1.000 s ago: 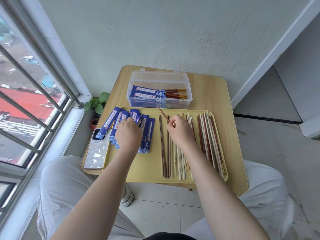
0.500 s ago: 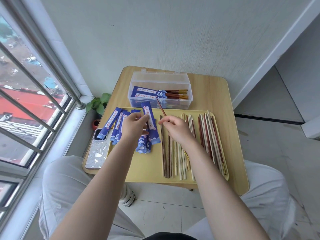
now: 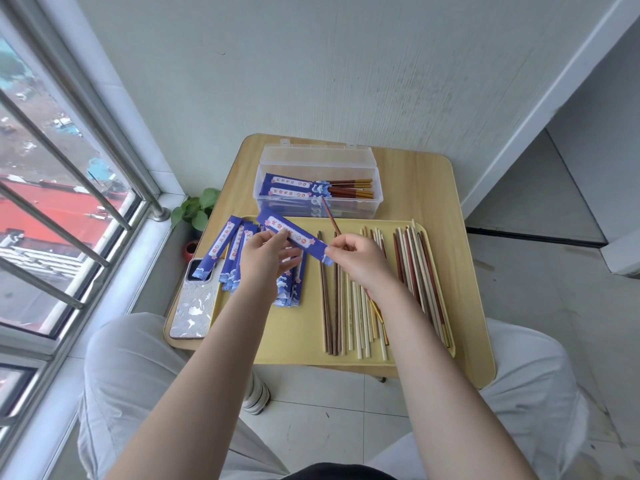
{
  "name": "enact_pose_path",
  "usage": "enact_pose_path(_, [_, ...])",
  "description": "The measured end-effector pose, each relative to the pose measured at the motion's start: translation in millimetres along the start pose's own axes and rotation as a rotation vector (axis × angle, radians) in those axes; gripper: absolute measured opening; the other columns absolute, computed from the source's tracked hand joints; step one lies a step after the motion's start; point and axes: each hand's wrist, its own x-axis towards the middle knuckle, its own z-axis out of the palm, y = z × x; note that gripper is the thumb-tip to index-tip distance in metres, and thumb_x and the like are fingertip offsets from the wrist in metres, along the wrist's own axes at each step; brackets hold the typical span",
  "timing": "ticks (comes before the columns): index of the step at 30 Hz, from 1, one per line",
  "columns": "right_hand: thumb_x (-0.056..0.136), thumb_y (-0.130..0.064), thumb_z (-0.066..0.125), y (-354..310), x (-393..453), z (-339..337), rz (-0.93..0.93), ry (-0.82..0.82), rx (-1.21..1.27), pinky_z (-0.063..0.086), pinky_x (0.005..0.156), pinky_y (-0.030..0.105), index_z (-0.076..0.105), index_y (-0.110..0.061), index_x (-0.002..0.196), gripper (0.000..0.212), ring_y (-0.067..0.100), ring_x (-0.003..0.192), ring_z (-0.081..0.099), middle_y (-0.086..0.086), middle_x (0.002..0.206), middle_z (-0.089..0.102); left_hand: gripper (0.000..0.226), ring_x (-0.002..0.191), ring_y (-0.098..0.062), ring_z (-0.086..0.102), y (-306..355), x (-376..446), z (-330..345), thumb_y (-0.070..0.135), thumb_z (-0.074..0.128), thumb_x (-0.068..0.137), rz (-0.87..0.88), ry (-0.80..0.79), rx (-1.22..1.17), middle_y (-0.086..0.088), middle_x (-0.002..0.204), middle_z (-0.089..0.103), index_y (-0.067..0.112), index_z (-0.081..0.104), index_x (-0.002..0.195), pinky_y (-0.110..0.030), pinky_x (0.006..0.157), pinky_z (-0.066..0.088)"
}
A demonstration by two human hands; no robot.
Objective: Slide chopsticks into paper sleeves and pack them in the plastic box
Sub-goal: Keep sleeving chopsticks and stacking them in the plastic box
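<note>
Sleeve (image 3: 294,237) now lifted level — right hand (image 3: 358,261) at its mouth.

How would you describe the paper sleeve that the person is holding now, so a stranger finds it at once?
Look above the yellow tray, in front of the plastic box. The blue sleeve is lifted between both hands, unlike the other sleeves lying flat.

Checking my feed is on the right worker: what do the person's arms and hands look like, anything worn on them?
Both forearms are bare, with no sleeves in view. The left hand and right hand wear no gloves, and no rings, watch or bracelet show. Lower in the picture, light grey trousers cover both legs.
</note>
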Motion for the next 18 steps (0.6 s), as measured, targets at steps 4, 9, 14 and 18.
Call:
enact_pose_path(4, [0.089, -0.022, 0.071, 1.5, 1.0, -1.5, -0.092, 0.083, -0.077, 0.040, 0.062, 0.023, 0.069, -0.023, 0.085, 0.005, 0.010, 0.070, 0.048, 0.001, 0.080, 0.054, 0.031, 0.083, -0.022, 0.072, -0.9, -5.2, 5.1, 0.026, 0.072, 0.092, -0.017, -0.100, -0.011, -0.008, 0.089, 0.070, 0.004, 0.062, 0.111, -0.035, 0.077, 0.061])
enact_pose_path(9, [0.086, -0.027, 0.076, 4.9, 1.5, -1.7, -0.185, 0.106, -0.169, 0.037, 0.064, 0.021, 0.071, -0.027, 0.082, 0.006, 0.008, 0.073, 0.049, 0.005, 0.087, 0.060, 0.034, 0.079, -0.021, 0.073, -2.7, -5.5, 9.9, 0.023, 0.071, 0.093, -0.068, -0.087, -0.054, -0.010, 0.088, 0.070, 0.001, 0.061, 0.117, -0.031, 0.071, 0.061])
enact_pose_path(14, [0.085, -0.043, 0.075, 6.9, -1.0, -12.3, -0.141, -0.006, -0.115, 0.044, 0.073, 0.026, 0.072, -0.028, 0.102, 0.023, 0.010, 0.086, 0.055, 0.005, 0.096, 0.065, 0.022, 0.079, -0.015, 0.067, -1.7, -7.8, 6.7, 0.013, 0.052, 0.102, -0.111, -0.218, -0.186, -0.009, 0.096, 0.074, 0.004, 0.061, 0.119, -0.028, 0.075, 0.056])
enact_pose_path(18, [0.079, -0.044, 0.081, 9.1, 1.2, -8.6, -0.124, -0.062, -0.179, 0.047, 0.079, 0.028, 0.068, -0.032, 0.102, 0.029, 0.013, 0.092, 0.059, 0.001, 0.103, 0.065, 0.027, 0.086, -0.018, 0.071, -1.9, -9.3, 9.2, 0.009, 0.042, 0.105, -0.132, -0.212, -0.257, -0.009, 0.095, 0.072, 0.004, 0.058, 0.126, -0.027, 0.072, 0.057])
